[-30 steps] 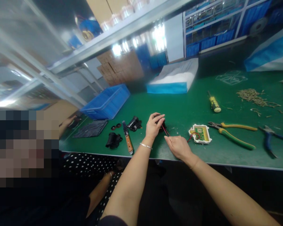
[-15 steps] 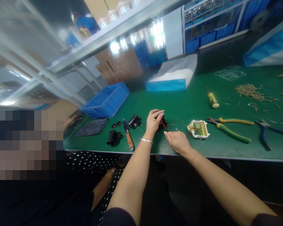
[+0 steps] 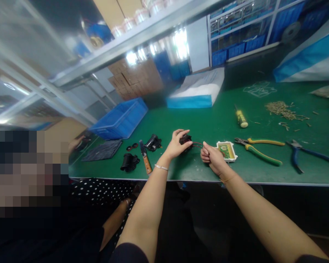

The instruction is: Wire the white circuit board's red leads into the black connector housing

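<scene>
Housing (image 3: 185, 139): between knife (image 3: 145, 157) and circuit case (image 3: 234, 151) | screwdriver (image 3: 241, 119): behind case | crate (image 3: 135, 118): behind-left of knife

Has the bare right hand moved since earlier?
Yes: the bare right hand moved right, toward the white rectangular housing holding a green circuit board, now partly covering it in view.

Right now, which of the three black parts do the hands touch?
The rightmost part, held by the left hand: wires run from it to the right hand. The leftmost part and the middle part lie untouched, on either side of the knife.
</scene>
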`<state>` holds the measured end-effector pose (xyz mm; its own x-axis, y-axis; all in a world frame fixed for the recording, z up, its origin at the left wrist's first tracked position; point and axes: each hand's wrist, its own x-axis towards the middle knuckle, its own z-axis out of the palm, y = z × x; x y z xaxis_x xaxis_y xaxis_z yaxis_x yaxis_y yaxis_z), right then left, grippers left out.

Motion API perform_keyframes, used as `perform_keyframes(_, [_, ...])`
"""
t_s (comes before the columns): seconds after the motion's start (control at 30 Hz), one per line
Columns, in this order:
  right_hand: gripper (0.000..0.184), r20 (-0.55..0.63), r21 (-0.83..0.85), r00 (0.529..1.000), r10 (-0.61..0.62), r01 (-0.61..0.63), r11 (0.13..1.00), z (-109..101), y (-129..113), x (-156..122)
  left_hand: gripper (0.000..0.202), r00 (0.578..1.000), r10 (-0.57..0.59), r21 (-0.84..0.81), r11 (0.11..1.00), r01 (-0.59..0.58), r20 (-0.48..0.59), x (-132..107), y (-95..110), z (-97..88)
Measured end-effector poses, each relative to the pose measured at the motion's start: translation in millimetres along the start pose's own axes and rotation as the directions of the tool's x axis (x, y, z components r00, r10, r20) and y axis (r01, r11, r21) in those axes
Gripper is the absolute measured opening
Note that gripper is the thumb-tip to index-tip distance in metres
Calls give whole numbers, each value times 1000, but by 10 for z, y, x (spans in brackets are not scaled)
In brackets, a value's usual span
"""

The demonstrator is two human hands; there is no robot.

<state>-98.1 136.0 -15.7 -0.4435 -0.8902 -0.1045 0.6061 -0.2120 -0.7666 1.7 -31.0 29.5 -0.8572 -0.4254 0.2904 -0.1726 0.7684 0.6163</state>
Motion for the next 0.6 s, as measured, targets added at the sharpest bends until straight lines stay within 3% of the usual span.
perform_keyframes(0.07, [57, 11, 39, 1000, 0, 0, 999, -4, -27, -9, 92, 993, 24, -31, 999, -20, 115, -53, 32, -44])
perform_keyframes(0.13, [57, 26, 59, 1000, 7, -8, 998, -10, -37, -17, 102, 985, 34, -73, 997, -22, 171, -90, 61, -82])
perform_keyframes(0.23, [58, 51, 90, 999, 7, -12, 996, -27, -44, -28, 90, 982, 13, -135, 991, 13, 189, -106, 102, -140])
perform_keyframes(0.37, [55, 73, 53, 997, -1, -3, 999, -35, -34, -47, 63, 962, -146, -197, 961, 193, 233, -105, 157, -265])
perform_keyframes(0.47, [49, 59, -125, 998, -24, 32, 992, -15, 16, -45, 56, 883, -288, -111, 930, 350, 370, -117, 158, -350])
perform_keyframes(0.53, [47, 48, -320, 995, -92, 103, 942, -6, 62, -33, 56, 827, -356, 34, 924, 380, 434, -124, 135, -373])
perform_keyframes(0.6, [47, 47, -475, 980, -196, 194, 858, -10, 101, -18, 56, 834, -369, 160, 929, 333, 410, -123, 112, -369])
